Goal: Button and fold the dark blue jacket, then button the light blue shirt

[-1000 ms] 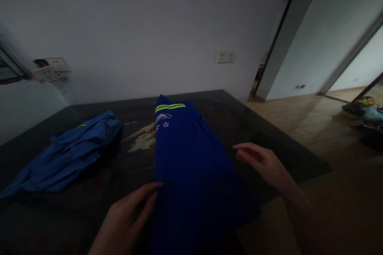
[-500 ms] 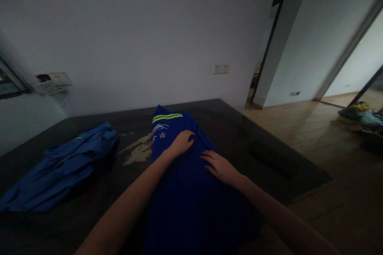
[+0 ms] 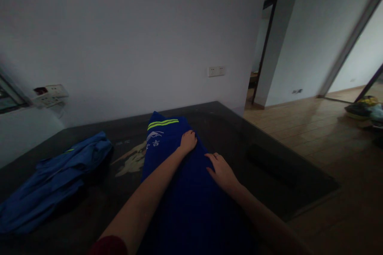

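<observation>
A dark blue garment [image 3: 179,191] with yellow-green stripes and a white logo lies folded lengthwise on the dark table [image 3: 233,127]. My left hand [image 3: 188,142] rests on its far part, just right of the logo, with fingers curled down onto the cloth. My right hand [image 3: 221,170] lies flat on the garment's right edge, fingers stretched out. Neither hand lifts the cloth.
A second, lighter blue garment [image 3: 56,175] lies crumpled at the table's left. The white wall behind carries sockets [image 3: 216,71]. Wooden floor and a doorway [image 3: 263,48] are to the right. A pile of things [image 3: 363,107] sits on the floor at the far right.
Both hands have moved from the garment's near sides up onto its far part. Since half a second ago they shifted slightly right along the cloth.
</observation>
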The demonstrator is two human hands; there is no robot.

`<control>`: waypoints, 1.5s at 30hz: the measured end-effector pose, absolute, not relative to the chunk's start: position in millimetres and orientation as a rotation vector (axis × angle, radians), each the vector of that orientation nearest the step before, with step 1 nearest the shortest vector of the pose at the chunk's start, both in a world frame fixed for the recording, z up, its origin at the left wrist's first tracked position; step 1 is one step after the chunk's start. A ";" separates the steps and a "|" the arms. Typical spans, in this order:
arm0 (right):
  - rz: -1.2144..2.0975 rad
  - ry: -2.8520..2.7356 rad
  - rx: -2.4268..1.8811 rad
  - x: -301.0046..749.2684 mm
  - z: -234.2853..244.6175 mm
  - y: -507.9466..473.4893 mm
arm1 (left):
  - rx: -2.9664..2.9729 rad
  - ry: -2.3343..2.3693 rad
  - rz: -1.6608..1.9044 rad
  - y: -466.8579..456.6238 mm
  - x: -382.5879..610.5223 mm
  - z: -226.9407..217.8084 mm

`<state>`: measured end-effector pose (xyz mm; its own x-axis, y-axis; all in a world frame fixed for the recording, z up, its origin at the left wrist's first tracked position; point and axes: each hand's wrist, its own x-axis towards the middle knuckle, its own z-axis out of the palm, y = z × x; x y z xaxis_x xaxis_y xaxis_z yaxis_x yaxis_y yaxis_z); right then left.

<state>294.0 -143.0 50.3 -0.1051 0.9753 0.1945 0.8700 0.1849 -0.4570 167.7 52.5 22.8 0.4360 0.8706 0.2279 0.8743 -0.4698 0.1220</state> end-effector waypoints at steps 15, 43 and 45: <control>0.675 -1.880 -1.970 306.5 51.2 -132.9 | -2.863 -1.293 -0.308 129.6 154.8 36.9; 0.585 -2.123 -2.040 312.8 57.7 -143.0 | -2.541 -1.590 -0.606 63.0 196.8 9.1; 0.583 -2.125 -2.026 314.0 56.3 -142.7 | -2.558 -1.627 -0.650 58.9 198.0 10.6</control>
<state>314.0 -142.7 56.3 -0.0778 0.9846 -0.1567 0.9268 0.0135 -0.3753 198.0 58.9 10.6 0.3618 0.8567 0.3676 0.8742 -0.4487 0.1854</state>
